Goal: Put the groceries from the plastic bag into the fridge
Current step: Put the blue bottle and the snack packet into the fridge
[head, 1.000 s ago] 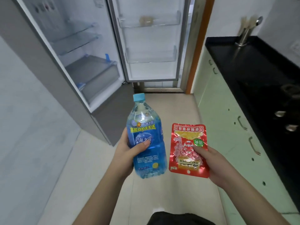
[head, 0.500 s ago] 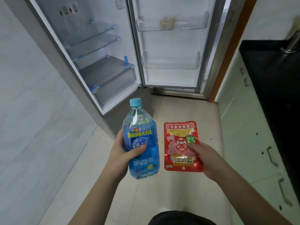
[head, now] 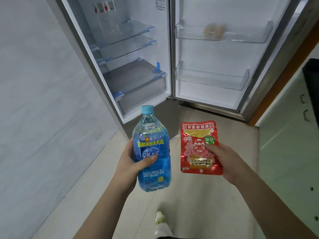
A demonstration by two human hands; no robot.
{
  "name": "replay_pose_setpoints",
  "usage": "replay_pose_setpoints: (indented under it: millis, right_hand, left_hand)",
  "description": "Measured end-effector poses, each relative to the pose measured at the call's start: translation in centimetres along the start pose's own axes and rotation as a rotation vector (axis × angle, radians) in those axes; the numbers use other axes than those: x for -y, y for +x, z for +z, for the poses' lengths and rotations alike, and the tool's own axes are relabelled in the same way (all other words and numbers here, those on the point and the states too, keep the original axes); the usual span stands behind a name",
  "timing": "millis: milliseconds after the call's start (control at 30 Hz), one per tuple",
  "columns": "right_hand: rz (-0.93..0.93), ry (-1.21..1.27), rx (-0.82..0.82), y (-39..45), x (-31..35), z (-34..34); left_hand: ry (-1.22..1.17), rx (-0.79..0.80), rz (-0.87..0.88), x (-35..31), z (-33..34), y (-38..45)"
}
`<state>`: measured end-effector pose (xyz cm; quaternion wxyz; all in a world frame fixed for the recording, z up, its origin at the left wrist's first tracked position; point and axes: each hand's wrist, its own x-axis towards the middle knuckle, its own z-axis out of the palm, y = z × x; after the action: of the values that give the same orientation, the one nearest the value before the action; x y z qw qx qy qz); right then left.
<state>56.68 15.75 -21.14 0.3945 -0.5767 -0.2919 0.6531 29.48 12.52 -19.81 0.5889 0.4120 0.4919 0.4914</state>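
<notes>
My left hand (head: 131, 163) grips a blue drink bottle (head: 151, 152) with a light blue cap, held upright. A red foil snack packet (head: 198, 147) is pinched at its right edge by my right hand (head: 222, 161). Both are held over the floor in front of the open fridge (head: 131, 66). The fridge has glass shelves (head: 124, 31) and a bottom drawer (head: 138, 87). Its open door (head: 224, 57) carries two clear bins; the upper bin (head: 222, 34) holds pale round items, blurred. No plastic bag is in view.
A grey marble wall (head: 43, 100) runs along the left. Pale green cabinets (head: 290, 144) with a black counter corner (head: 312, 80) line the right. An orange-brown door frame (head: 283, 80) stands behind the fridge door. Beige floor tiles (head: 189, 204) lie below my arms.
The view has come closer to the fridge and turned left; the counter and tap have slid out to the right. Both hands still hold the bottle and packet.
</notes>
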Motion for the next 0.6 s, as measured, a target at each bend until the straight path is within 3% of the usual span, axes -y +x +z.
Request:
replay_pose_setpoints:
  millis: [600]
  right_hand:
    - [-0.025,-0.074,0.086,15.3,8.8,13.2]
  left_hand:
    - [-0.183,-0.071,0.073,-5.7,-11.5,16.5]
